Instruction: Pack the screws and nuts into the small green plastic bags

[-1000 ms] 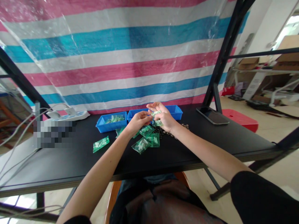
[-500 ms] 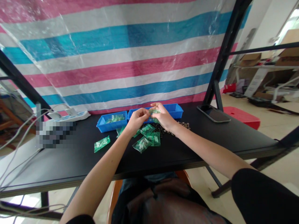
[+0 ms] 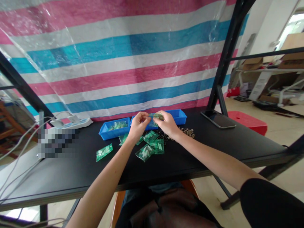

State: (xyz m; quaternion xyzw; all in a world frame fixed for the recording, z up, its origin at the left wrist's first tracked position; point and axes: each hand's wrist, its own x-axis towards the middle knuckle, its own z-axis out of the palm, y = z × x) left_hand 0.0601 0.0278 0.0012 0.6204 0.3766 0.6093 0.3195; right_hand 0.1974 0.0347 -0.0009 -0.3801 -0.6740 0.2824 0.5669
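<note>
Between my two hands, above the blue trays, is a small green plastic bag (image 3: 158, 116). My left hand (image 3: 139, 124) pinches its left end, and my right hand (image 3: 168, 124) grips its right side with thumb and fingers. Below them, several green bags (image 3: 151, 145) with small white parts lie in a loose pile on the black table. One more green bag (image 3: 104, 152) lies apart to the left. The left blue tray (image 3: 106, 134) holds similar bags. Small metal pieces (image 3: 187, 132) are heaped beside my right hand, which partly hides the right blue tray (image 3: 180, 117).
A phone (image 3: 218, 119) lies on the right of the table (image 3: 213, 142). At the left are a white power strip (image 3: 80, 123) with cables and a blurred-out item. Black frame posts flank a striped sheet (image 3: 133, 76) behind. A red stool (image 3: 248, 122) stands beyond the table's right side.
The bag has been drawn out flatter between my hands, and my right fingers have come down over it. The view has tilted slightly, so the table sits lower.
</note>
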